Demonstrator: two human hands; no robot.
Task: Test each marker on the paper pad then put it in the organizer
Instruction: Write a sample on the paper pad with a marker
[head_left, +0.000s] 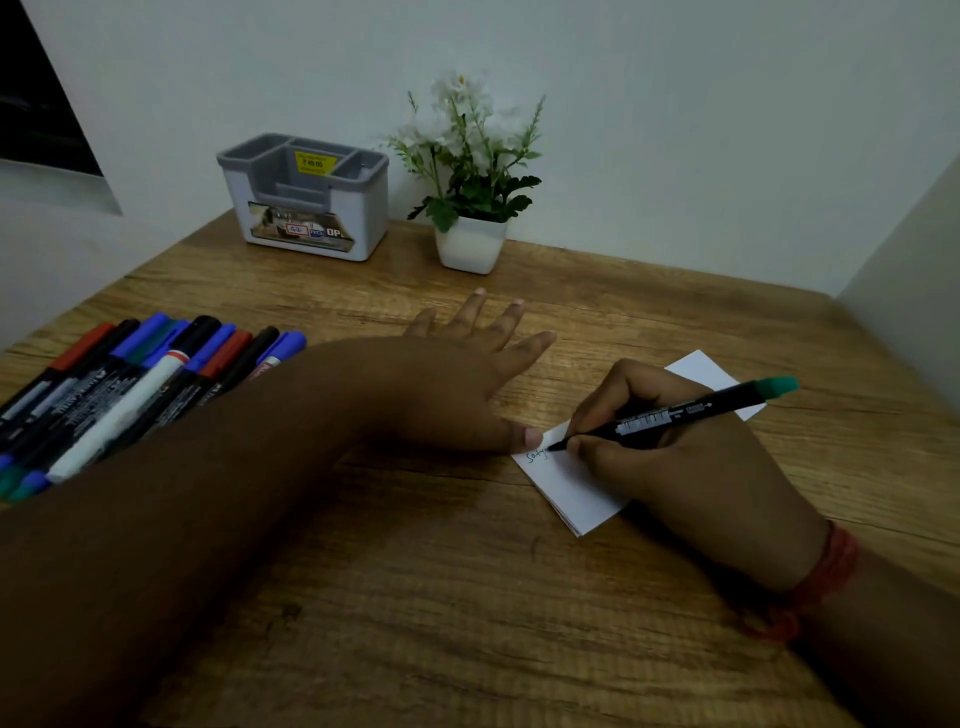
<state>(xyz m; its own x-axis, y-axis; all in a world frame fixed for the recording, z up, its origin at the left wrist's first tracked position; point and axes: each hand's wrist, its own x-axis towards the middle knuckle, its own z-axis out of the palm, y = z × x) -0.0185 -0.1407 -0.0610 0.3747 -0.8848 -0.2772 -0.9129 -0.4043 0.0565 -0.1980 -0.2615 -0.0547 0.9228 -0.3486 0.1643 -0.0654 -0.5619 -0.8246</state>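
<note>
My right hand (691, 462) grips a black marker with a green end (691, 410), its tip touching the white paper pad (561, 478) where some handwriting shows. My left hand (467, 369) lies flat on the table with fingers spread, its thumb pressing the pad's left corner. Several capped markers (130, 384) in blue, red, black, green and white lie in a row at the left, partly hidden by my left forearm. The grey and white organizer (306, 202) stands at the back, its compartments holding no markers.
A white pot with an artificial flowering plant (470, 208) stands right of the organizer by the back wall. The wooden table (467, 597) meets walls at the back and right. A red thread band circles my right wrist.
</note>
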